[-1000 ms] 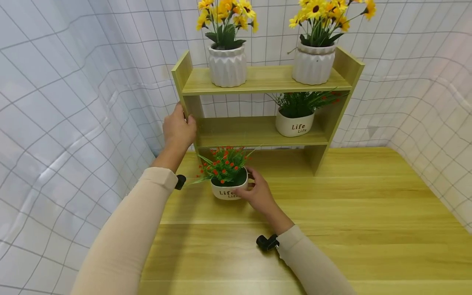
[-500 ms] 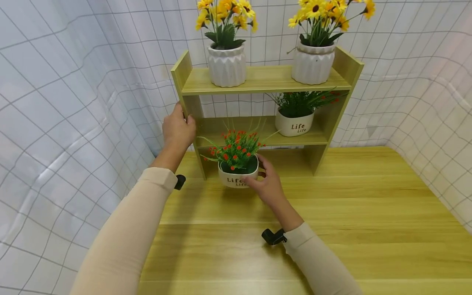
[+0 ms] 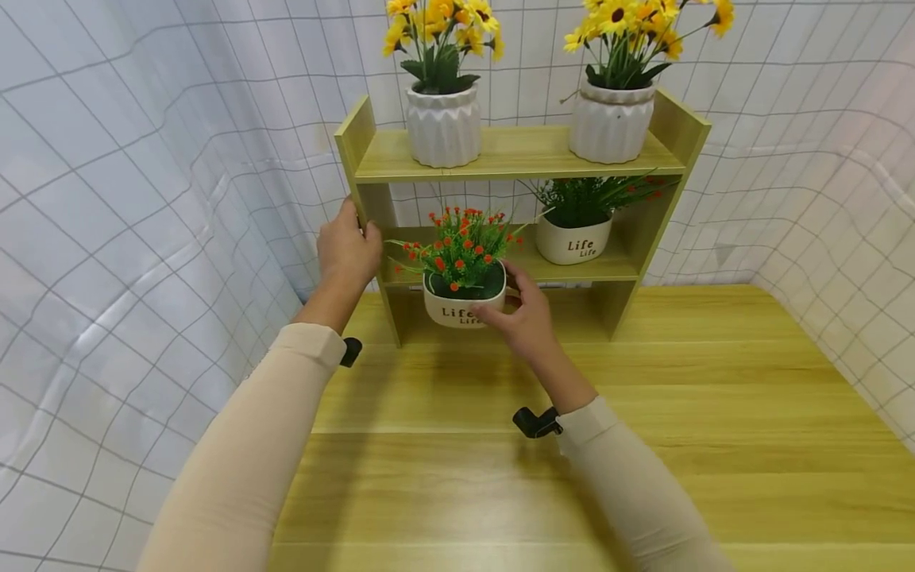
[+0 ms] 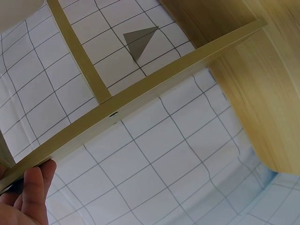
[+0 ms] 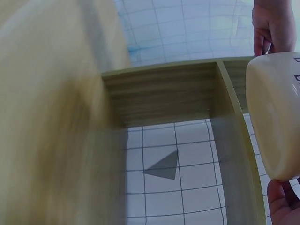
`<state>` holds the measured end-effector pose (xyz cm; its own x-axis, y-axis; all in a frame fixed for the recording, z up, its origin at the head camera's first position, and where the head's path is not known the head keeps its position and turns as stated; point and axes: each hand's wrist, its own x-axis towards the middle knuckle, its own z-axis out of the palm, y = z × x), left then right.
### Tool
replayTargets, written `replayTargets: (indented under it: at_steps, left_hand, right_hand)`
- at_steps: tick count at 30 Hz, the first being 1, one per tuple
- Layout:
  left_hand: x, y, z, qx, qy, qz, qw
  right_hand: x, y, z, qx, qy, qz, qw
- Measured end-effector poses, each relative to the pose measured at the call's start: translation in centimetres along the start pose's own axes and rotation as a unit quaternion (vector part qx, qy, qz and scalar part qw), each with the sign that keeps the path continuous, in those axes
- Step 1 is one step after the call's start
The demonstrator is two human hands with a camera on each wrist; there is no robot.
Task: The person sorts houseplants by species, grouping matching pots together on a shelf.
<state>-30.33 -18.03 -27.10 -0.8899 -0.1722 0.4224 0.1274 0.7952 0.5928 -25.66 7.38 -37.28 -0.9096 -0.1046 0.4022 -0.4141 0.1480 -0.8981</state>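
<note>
A small white pot (image 3: 463,303) marked "Life", with green sprigs and red buds, hangs in the air in front of the left half of the wooden shelf unit's (image 3: 500,156) middle board. My right hand (image 3: 526,319) grips the pot by its right side. In the right wrist view the pot's rounded underside (image 5: 276,117) fills the right edge, with my thumb (image 5: 282,206) beneath it. My left hand (image 3: 348,251) holds the shelf's left side panel. In the left wrist view its fingers (image 4: 32,188) curl round the panel's edge.
Two white ribbed vases with yellow flowers (image 3: 443,127) (image 3: 611,121) stand on the top board. A second "Life" pot (image 3: 573,238) sits at the right of the middle board. The shelf stands on a wooden table (image 3: 679,413), with white grid cloth (image 3: 143,199) behind and to both sides.
My right hand has lifted the red-flowered pot off the table, up and back to the height of the middle board. My left hand has stayed on the side panel.
</note>
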Motion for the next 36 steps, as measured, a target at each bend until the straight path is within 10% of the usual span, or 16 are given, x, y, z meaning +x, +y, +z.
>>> replayTargets:
  at_steps: [36]
  left_hand:
    - [-0.1,0.0,0.1,0.001,-0.002,-0.001,1.0000]
  right_hand:
    - [7.1,-1.3,0.0,-0.086,-0.058,0.065,0.992]
